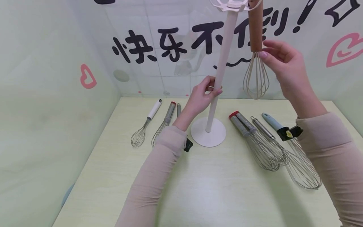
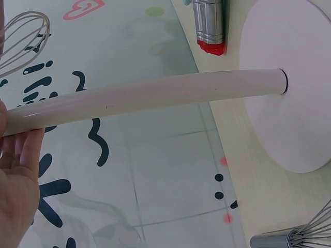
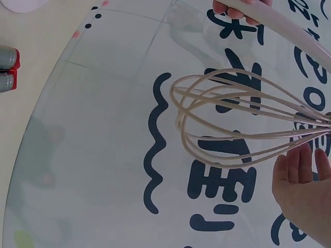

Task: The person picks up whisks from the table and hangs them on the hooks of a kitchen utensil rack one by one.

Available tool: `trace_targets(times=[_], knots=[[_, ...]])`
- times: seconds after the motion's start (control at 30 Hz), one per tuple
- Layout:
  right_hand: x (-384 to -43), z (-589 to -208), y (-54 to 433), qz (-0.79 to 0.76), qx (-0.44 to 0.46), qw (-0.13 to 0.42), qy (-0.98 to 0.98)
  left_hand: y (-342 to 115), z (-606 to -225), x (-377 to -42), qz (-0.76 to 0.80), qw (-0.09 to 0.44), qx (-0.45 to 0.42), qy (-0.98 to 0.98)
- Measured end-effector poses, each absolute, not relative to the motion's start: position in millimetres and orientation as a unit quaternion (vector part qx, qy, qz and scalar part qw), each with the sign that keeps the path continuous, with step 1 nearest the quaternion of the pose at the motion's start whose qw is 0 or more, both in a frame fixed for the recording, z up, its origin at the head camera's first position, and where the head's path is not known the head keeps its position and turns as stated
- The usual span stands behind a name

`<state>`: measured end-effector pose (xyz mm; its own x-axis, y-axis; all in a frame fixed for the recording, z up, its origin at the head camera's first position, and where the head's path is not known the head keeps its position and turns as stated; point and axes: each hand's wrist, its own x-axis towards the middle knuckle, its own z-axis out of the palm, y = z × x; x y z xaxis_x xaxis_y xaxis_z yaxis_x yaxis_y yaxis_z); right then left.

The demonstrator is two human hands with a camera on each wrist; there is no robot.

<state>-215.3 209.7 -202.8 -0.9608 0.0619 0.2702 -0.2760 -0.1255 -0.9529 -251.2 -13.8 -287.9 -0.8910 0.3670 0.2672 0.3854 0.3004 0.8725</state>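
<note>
My left hand (image 1: 202, 97) grips the pole (image 1: 225, 56) of a white stand, which leans slightly in the head view. Its round base (image 1: 208, 138) rests on the table. A whisk with a brown handle (image 1: 256, 28) and pale wires (image 2: 26, 41) hangs upright by the stand's hooked top (image 1: 231, 5), handle up; the handle's upper end is cut off by the frame. Beside the lower end of that handle is my right hand (image 1: 286, 63), thumb and fingertips right at its edge. In the right wrist view, loosely bent fingers (image 3: 293, 165) lie beside the wires, not wrapped round them.
On the table (image 1: 204, 189), a white-handled whisk (image 1: 146, 124) and metal whisks, one with a red end (image 1: 170, 110), lie left of the base. To its right lie red-ended whisks (image 1: 244, 123), a steel whisk (image 1: 263, 127) and a blue-handled whisk (image 1: 272, 121). A printed backdrop (image 1: 175, 85) stands behind.
</note>
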Motion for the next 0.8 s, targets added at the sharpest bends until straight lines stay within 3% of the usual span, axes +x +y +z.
trace_targets(times=[0.23,0.8], knots=[[-213,-212,226,0.730,0.066,0.115,-0.671,-13,-289,-252,-0.544,0.008,-0.232,-0.807],[-205,-249,278,0.488,-0.013,0.028,-0.872,-13,-288,-251,-0.543,0.008,-0.228,-0.809]])
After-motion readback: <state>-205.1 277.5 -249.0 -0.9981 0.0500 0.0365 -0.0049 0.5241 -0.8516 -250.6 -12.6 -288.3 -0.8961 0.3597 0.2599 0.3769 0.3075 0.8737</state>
